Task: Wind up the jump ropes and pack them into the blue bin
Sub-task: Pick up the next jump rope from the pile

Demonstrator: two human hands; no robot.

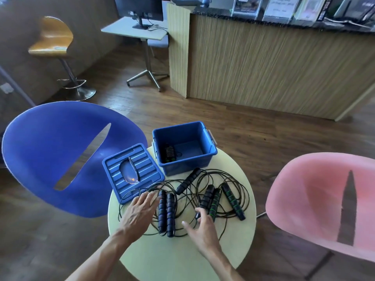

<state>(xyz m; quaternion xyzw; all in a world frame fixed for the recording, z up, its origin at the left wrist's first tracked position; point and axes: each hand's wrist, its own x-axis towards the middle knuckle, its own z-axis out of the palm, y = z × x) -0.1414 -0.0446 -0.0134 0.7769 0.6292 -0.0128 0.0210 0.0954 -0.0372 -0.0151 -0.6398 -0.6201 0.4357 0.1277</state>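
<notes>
Tangled jump ropes [203, 197] spread across the round surface [182, 258], just in front of the blue bin [185, 166] with one wound rope [169, 153] inside. Left hand [140, 211] flat, fingers straight on cords beside two handles [166, 212]. Right hand [199, 230] loosely open, fingertips touching a handle, gripping nothing. Lid [132, 172] left of bin.

Blue bin [183, 165], blue ribbed lid [133, 172], black ropes [203, 179] with green-banded handles [232, 200] on a pale yellow table [178, 258]; blue chair [50, 151] left, pink chair [316, 201] right.

text: none legible | counter leaflets [280, 7]: print too blurred
</notes>
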